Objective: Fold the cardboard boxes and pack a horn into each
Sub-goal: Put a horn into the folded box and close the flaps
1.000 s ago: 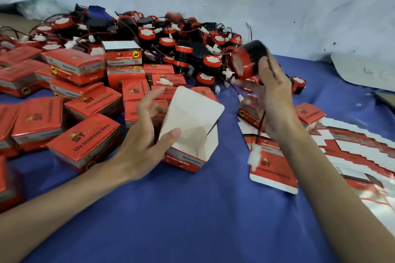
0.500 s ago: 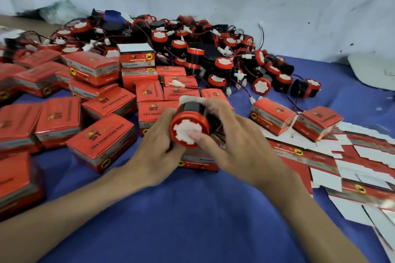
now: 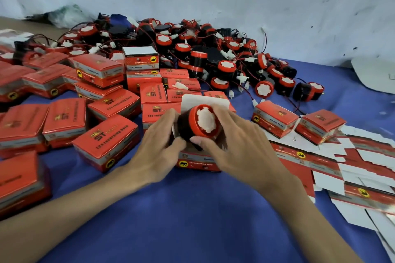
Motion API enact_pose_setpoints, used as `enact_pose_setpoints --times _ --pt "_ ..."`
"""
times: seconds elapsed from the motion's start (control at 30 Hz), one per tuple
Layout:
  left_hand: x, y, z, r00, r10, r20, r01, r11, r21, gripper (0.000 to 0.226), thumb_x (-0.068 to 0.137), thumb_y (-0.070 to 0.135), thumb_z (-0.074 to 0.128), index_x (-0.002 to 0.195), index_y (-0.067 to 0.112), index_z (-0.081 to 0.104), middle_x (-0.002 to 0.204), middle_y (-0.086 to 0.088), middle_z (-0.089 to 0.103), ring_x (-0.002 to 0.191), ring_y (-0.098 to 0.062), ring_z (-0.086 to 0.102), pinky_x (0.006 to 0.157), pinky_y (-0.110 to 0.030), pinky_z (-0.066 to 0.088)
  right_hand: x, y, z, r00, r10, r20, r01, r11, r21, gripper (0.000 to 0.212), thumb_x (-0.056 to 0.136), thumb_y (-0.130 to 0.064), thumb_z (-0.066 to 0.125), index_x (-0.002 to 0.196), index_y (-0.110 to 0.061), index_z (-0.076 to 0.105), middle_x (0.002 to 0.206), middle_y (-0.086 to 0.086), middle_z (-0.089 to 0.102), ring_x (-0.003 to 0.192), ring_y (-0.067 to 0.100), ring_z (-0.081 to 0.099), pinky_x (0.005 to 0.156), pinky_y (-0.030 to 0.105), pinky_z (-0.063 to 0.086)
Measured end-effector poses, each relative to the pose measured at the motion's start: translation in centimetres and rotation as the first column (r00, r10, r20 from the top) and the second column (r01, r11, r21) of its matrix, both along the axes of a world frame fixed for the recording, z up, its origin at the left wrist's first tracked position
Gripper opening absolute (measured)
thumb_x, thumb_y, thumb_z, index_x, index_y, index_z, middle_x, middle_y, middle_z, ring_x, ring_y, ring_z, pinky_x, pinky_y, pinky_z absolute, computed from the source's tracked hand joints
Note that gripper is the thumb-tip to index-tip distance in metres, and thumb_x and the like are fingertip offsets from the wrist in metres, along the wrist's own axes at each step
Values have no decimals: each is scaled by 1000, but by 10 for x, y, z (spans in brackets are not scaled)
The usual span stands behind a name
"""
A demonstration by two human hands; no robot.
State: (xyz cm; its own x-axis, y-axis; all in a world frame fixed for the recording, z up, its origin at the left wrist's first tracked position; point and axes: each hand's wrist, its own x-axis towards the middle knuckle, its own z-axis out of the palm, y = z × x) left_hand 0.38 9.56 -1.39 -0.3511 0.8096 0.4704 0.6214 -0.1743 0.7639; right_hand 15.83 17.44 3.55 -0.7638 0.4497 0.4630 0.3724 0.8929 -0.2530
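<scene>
Fingers of left hand, right hand curled round horn, over box.

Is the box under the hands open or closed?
Open. The box has its white flap sticking up behind the horn at its mouth.

Horn, perhaps halfway inside box

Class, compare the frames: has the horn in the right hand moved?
Yes. The horn went from beside the horn pile down and left to the open box, gripped by the right hand while the left hand holds the box.
</scene>
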Motion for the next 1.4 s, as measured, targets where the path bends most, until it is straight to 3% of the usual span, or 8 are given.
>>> enact_pose_setpoints --times 0.2,0.4,0.57,0.73,0.83,0.97,1.23,1.4 --pt "0 -3 -2 995 -66 79 62 997 46 20 78 39 37 74 20 33 72 1 44 67 -11 38 59 -31 33 10 4 12 951 -27 309 -34 981 192 64 93 -50 45 143 -14 29 132 0 41 72 21 57 58 29 39" --pt "3 2 -5 999 22 -30 -23 999 -31 28 82 33 53 77 25 27 81 -16 47 69 -26 42 59 -45 37 1 -5 1 865 20 501 -166 955 248 60 92 -41 4 146 -23 23 131 -1 40 113 19 45 78 33 41" --pt "5 4 -5 997 11 79 -5 997 -83 41 76 57 58 79 30 26 70 2 41 61 -6 39 54 -26 35 23 10 27 894 45 447 -73 996 47 59 92 -32 57 144 -29 29 129 -6 26 111 14 47 88 32 49" --pt "4 7 -3 988 3 152 22 987 -158 39 84 31 70 92 34 32 90 12 56 79 3 59 60 -17 49 41 10 43 828 -144 542 93 988 120 29 89 -37 54 117 -27 52 87 -10 52 91 18 55 78 32 48" --pt "4 7 1 983 -3 182 38 981 -192 42 80 40 72 96 38 33 99 15 57 90 0 59 74 -26 53 37 9 48 891 37 453 2 996 -86 19 88 -36 56 106 -32 58 61 -11 56 76 3 54 74 29 48" --pt "6 4 4 989 14 150 10 987 -161 40 80 40 74 98 39 38 98 16 58 89 -1 59 73 -27 52 44 1 56 843 170 511 9 944 -330 51 61 -73 62 102 -49 46 83 -27 63 78 -20 49 58 14 43" --pt "16 -2 -2 991 50 124 -52 998 17 40 79 43 73 106 44 44 107 24 55 98 -1 58 79 -21 49 16 -1 48 997 -12 -80 -8 971 -241 7 82 -9 70 79 -14 71 64 -13 67 68 -3 65 62 4 44" --pt "17 -2 0 978 -26 206 11 997 76 54 77 34 75 110 48 35 109 25 52 102 8 55 74 -5 45 -8 -1 37 997 -70 28 73 990 -123 13 90 -7 57 93 -10 70 91 -2 68 86 8 60 74 15 42"
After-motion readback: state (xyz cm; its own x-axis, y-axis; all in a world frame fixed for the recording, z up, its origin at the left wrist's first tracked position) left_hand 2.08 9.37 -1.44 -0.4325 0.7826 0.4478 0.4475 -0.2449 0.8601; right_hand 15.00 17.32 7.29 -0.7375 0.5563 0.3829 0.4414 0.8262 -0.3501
